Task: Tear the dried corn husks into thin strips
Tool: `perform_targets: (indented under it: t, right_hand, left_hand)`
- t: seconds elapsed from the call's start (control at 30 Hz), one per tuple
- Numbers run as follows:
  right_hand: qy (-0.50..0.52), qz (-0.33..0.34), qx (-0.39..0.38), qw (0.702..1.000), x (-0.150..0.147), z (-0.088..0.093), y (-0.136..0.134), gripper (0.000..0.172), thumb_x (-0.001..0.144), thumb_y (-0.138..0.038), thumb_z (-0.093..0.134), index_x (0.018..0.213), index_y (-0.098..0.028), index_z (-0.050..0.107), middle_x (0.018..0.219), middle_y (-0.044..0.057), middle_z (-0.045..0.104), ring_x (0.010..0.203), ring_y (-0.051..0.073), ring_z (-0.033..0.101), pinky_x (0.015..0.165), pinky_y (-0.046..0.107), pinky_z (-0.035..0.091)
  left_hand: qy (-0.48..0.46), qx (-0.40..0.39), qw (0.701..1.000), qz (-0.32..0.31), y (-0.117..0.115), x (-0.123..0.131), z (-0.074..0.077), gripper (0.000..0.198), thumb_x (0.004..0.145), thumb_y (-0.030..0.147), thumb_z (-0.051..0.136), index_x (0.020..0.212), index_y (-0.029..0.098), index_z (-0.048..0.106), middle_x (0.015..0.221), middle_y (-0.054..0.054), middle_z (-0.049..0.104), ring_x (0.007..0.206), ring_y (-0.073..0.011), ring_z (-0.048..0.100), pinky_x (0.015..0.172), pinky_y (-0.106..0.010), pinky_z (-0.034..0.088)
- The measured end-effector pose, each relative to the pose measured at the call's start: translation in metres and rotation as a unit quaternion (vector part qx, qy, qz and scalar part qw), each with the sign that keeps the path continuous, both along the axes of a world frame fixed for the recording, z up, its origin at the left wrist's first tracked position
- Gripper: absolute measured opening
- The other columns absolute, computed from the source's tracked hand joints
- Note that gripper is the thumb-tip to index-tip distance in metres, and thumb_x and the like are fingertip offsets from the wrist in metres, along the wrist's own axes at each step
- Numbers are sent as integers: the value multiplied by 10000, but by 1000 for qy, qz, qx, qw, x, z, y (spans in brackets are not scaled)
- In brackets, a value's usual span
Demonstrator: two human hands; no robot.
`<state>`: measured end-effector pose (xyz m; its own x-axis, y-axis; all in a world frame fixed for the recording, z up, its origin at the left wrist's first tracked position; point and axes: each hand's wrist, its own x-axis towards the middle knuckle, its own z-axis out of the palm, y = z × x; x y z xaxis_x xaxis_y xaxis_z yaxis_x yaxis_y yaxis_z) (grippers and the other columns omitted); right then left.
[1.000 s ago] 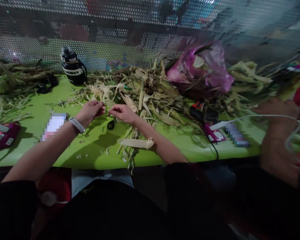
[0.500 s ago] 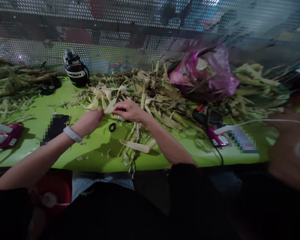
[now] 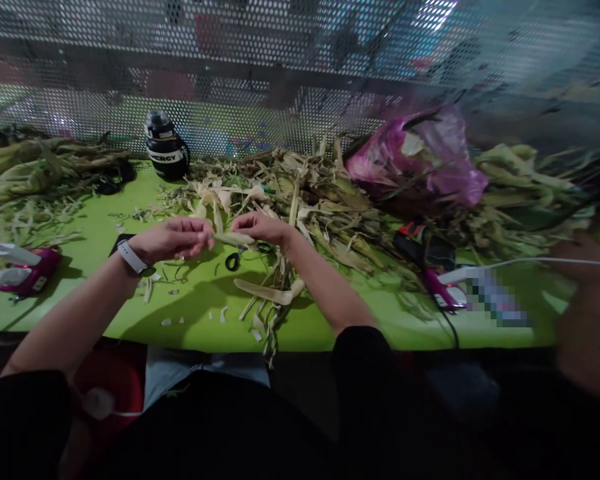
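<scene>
A pale corn husk strip (image 3: 233, 238) stretches between my two hands above the green table. My right hand (image 3: 263, 228) is closed, pinching the husk from the right. At the husk's left end, my left hand (image 3: 177, 240) is also closed, with thumb and fingers together on its tip. Black-handled scissors (image 3: 233, 261) lie just below the husk, partly hidden. A curved, pale husk piece (image 3: 267, 292) and thin dry shreds rest nearer the table's front edge. Behind the hands, cream-coloured husks (image 3: 223, 198) lie at the front of a heap of dried husks (image 3: 325, 187).
A dark bottle (image 3: 165, 147) stands by the perforated metal screen (image 3: 280, 100). A pink plastic bag (image 3: 420, 157) sits on the heap. Purple power strips (image 3: 37, 270) with cables lie at both sides. Another person's arm (image 3: 587, 293) is at the right. More husks (image 3: 25, 167) lie left.
My left hand has turned and opened to view, its wrist now covering most of the dark phone. The husk lies flatter between the hands. The whole view has shifted slightly.
</scene>
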<state>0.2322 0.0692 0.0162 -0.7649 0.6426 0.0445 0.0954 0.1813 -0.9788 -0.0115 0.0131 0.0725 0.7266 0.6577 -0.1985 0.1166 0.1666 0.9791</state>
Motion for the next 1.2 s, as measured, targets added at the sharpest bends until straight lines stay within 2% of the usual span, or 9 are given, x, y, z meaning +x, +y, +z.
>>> perform_targets:
  t: [0.1,0.17,0.33,0.4,0.5,0.67,0.83,1.03,1.2]
  right_hand:
    - [-80,20,57,995,12,15,0,404,760,-497,752,853,-105,725,715,3,635,633,82,478,605,226,358]
    - [-116,2,98,988,20,24,2,361,786,-464,735,846,-109,732,720,8,648,640,87,491,623,234,373]
    - [-241,-9,189,952,14,17,5,271,845,-385,685,854,-119,738,779,48,691,711,139,579,698,273,434]
    - [-292,-50,305,905,-11,10,-1,246,870,-348,678,877,-114,755,874,103,712,833,194,623,799,321,457]
    - [-216,-51,426,877,-73,4,-15,476,959,-486,558,1289,-159,666,1322,167,635,1218,276,562,1064,421,401]
    - [-269,37,426,863,-182,-12,-34,706,933,-689,440,1529,-311,416,1692,96,169,1560,364,111,1244,568,96]
    - [-334,70,398,852,-232,-31,-33,758,913,-704,463,1535,-273,415,1701,102,99,1572,364,47,1258,559,-2]
    - [-216,-18,408,887,-187,18,-22,769,946,-707,367,1595,-312,251,1704,63,125,1571,348,65,1252,577,75]
    - [-129,7,344,930,-89,55,-39,654,963,-700,324,1179,-226,719,1283,95,675,1207,245,589,1079,447,425]
  left_hand:
    - [168,11,966,-197,-7,2,9,227,779,385,786,773,162,751,584,-47,641,419,-109,503,399,-211,392]
    - [194,16,948,-252,-17,2,12,211,778,393,785,709,195,753,545,-36,638,399,-113,510,385,-203,398]
    - [108,3,973,-204,-50,2,-26,270,869,468,678,833,207,736,623,-30,649,461,-116,527,452,-210,418]
    - [83,-5,981,-175,-58,9,-53,322,876,508,657,850,193,715,643,-20,637,466,-103,509,470,-212,399]
    - [46,-30,981,-184,-62,23,-86,363,867,536,660,846,174,690,626,-3,594,465,-91,470,485,-219,369]
    - [7,-67,974,-217,-60,32,-108,371,806,552,726,814,182,699,613,-4,576,475,-107,463,469,-244,363]
    - [-31,-88,970,-225,-61,26,-116,332,816,501,740,822,169,724,600,-20,590,482,-119,469,473,-270,356]
    - [-54,-105,970,-213,-59,25,-117,350,796,492,772,820,149,702,617,-10,608,475,-97,493,463,-240,359]
    - [-86,-119,977,-157,-57,20,-101,341,831,456,748,900,130,669,649,4,614,476,-62,481,475,-206,363]
